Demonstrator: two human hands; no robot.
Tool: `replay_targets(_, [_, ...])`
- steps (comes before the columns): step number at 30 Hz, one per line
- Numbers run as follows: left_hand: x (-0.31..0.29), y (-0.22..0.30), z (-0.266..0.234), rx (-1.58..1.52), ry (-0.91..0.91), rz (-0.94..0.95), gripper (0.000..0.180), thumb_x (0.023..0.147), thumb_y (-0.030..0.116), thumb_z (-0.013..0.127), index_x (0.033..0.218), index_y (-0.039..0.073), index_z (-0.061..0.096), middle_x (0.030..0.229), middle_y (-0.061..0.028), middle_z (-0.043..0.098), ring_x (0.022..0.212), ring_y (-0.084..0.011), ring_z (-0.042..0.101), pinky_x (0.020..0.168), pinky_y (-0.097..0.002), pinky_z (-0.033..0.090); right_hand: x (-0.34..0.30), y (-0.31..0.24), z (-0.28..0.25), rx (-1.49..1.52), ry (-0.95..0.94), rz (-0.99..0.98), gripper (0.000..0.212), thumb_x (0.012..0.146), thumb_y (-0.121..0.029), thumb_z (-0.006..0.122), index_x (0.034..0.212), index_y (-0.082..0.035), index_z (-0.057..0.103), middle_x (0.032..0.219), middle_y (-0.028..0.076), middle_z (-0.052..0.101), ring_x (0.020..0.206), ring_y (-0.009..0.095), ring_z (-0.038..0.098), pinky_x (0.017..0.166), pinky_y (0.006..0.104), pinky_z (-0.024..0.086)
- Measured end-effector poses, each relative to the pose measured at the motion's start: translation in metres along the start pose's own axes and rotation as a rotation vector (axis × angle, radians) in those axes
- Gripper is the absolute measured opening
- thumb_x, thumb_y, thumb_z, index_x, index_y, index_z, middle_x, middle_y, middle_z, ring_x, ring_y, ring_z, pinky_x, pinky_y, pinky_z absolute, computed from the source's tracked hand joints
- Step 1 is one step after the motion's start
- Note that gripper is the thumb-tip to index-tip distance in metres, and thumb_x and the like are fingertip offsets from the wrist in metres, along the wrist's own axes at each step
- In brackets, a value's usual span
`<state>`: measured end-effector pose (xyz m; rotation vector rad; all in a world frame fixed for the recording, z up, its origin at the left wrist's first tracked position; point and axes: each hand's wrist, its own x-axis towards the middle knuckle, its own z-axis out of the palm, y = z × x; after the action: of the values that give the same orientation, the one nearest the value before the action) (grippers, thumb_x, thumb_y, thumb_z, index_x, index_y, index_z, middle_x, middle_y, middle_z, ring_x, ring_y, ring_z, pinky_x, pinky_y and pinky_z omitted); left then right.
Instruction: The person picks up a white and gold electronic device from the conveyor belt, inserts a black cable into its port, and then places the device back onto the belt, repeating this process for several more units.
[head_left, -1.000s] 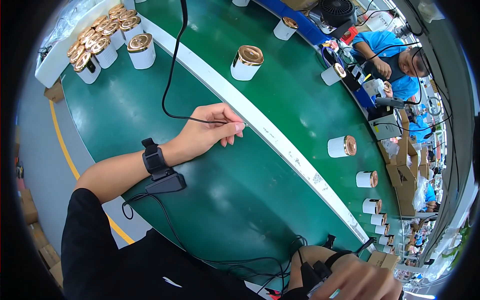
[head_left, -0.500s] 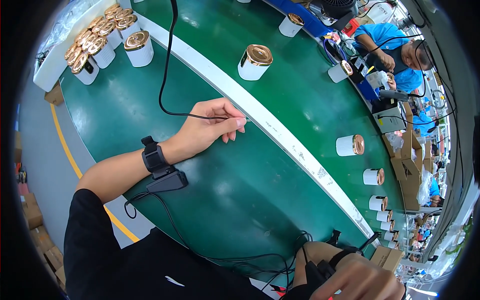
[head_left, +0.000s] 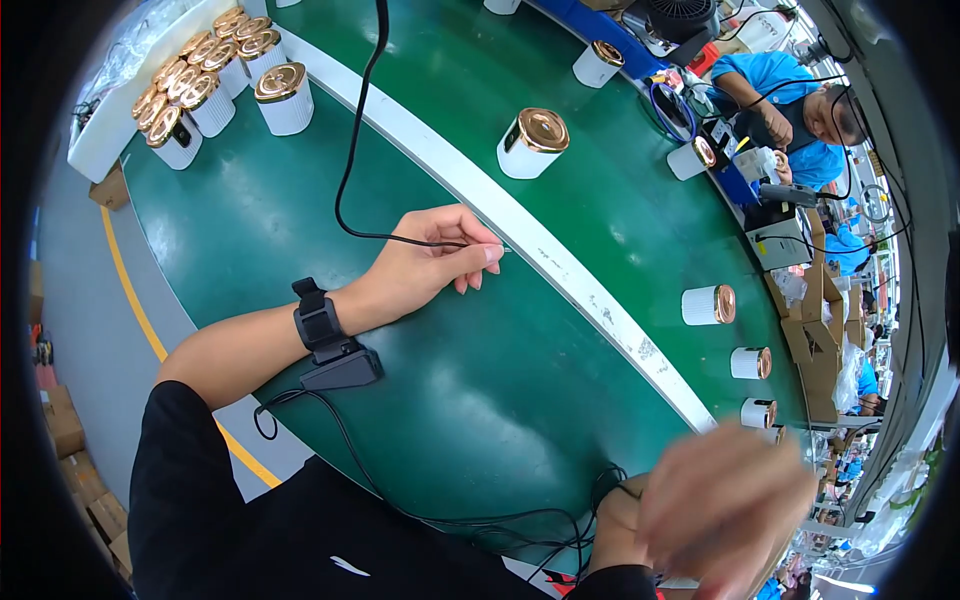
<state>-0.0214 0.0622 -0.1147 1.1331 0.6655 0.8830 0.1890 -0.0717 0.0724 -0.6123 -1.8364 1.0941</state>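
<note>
My left hand (head_left: pixel 440 258) is closed in a pinch over the green tabletop, close to the white rail. Between thumb and fingers it holds the end of a black cable (head_left: pixel 350 190), whose small metal tip pokes out past the fingertips; the cable hangs down from above. At the lower right, my right hand (head_left: pixel 725 505) is smeared by motion, and its fingers cannot be made out. Nearest beyond the rail stands a white ribbed canister (head_left: pixel 532 145) with a shiny gold lid.
A white rail (head_left: pixel 570 275) divides the tabletop from a green belt carrying several similar canisters (head_left: pixel 708 305). More gold-lidded canisters (head_left: pixel 200 100) crowd the far left beside a white bin (head_left: pixel 88 150). Loose black cables (head_left: pixel 530 520) lie near me. Across the belt a person in blue (head_left: pixel 770 80) works.
My right hand has risen from the lower edge toward the rail. My left hand has shifted slightly right with the cable. The canisters on the belt have moved rightward and nearer.
</note>
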Motion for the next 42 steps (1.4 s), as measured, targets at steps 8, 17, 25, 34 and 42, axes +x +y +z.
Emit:
replay_targets(8, [0.005,0.004,-0.008,0.041,-0.028,-0.005,0.007,0.095,0.008,0.063,0.097,0.002,0.062,0.089,-0.0072,0.068,0.071,-0.0078,0.061,0.060,-0.0219,0.049,0.056,0.253,-0.233,-0.607,1.208,0.390,0.077,0.081,-0.036,0.080,0.130,0.011,0.043,0.122,0.021,0.057,0.104,0.026,0.060,0.088,0.0352,0.049])
replay_targets(17, [-0.005,0.011,-0.028,-0.019,-0.064,-0.033,0.007,0.095,0.007,0.062,0.100,0.001,0.062,0.092,-0.0046,0.067,0.074,-0.0079,0.061,0.061,-0.0218,0.049,0.054,0.312,-0.279,-0.414,1.194,0.370,0.062,0.079,-0.034,0.079,0.121,0.003,0.049,0.124,0.014,0.055,0.115,0.022,0.053,0.093,0.0372,0.048])
replay_targets(25, [-0.009,0.004,-0.039,-0.051,0.017,0.064,0.008,0.092,0.006,0.064,0.097,0.000,0.061,0.088,-0.0033,0.067,0.073,-0.0070,0.061,0.059,-0.0215,0.048,0.056,0.225,-0.048,0.382,0.941,0.320,0.044,0.090,-0.035,0.054,0.124,-0.006,0.051,0.104,0.011,0.059,0.089,0.027,0.062,0.075,0.0402,0.055])
replay_targets(34, [-0.021,0.013,-0.024,-0.077,-0.018,0.100,0.011,0.093,0.003,0.063,0.103,-0.002,0.061,0.097,-0.0119,0.070,0.076,-0.0120,0.066,0.063,-0.0225,0.052,0.026,0.206,0.041,0.268,0.638,0.273,0.070,0.085,-0.041,0.055,0.141,-0.003,0.037,0.103,0.014,0.059,0.085,0.024,0.063,0.071,0.0388,0.054])
replay_targets(42, [-0.017,0.010,-0.016,-0.035,-0.136,0.086,0.011,0.094,0.003,0.062,0.103,-0.003,0.061,0.095,-0.0141,0.070,0.075,-0.0129,0.065,0.061,-0.0230,0.051,0.011,0.228,0.027,0.344,0.597,0.315,0.068,0.088,-0.030,0.058,0.143,0.000,0.033,0.109,0.016,0.059,0.089,0.024,0.064,0.080,0.0363,0.053])
